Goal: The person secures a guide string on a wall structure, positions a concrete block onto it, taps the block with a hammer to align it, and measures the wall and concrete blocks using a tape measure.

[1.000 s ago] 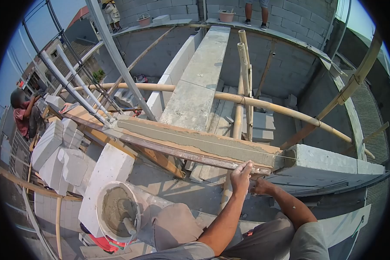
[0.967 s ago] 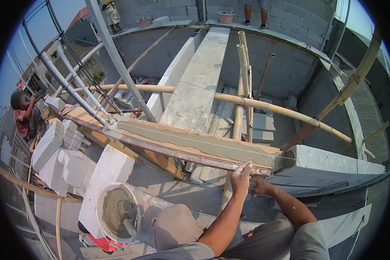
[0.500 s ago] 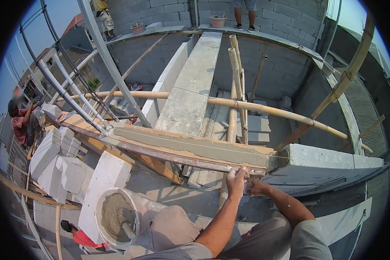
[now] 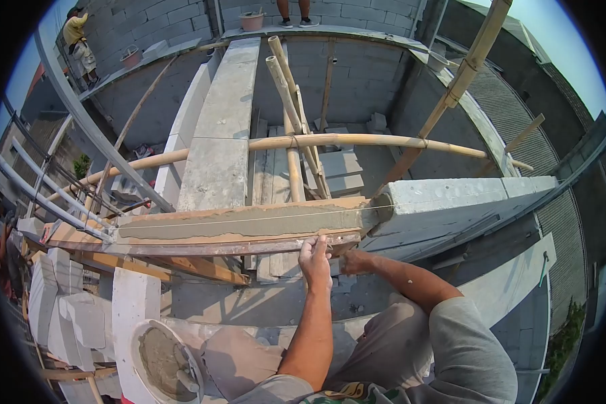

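Observation:
My left hand (image 4: 316, 261) is closed against the near face of a long wooden board (image 4: 262, 248), close to its right end. What its bunched fingers pinch is hidden. Beside it, my right hand (image 4: 355, 262) makes a fist just below the board's end; anything inside it cannot be made out. Wet grey mortar (image 4: 249, 225) fills the trough behind the board, with a thin string stretched above. Right of the trough stands a white block wall (image 4: 451, 197). By my left knee is a white bucket (image 4: 199, 389) of mortar with a tool handle (image 4: 186, 379) sticking out.
White blocks (image 4: 81, 316) are stacked at left. Bamboo poles (image 4: 377, 139) cross behind the trough, and a concrete beam (image 4: 222, 128) runs away from it. Steel bars (image 4: 47, 182) rise at left. A co-worker (image 4: 79, 40) stands at the far wall; another's legs show at top centre.
My view has turned right, so the scene sits further left and a little higher. Both hands stay at the board's right end, the left against it and the right just below.

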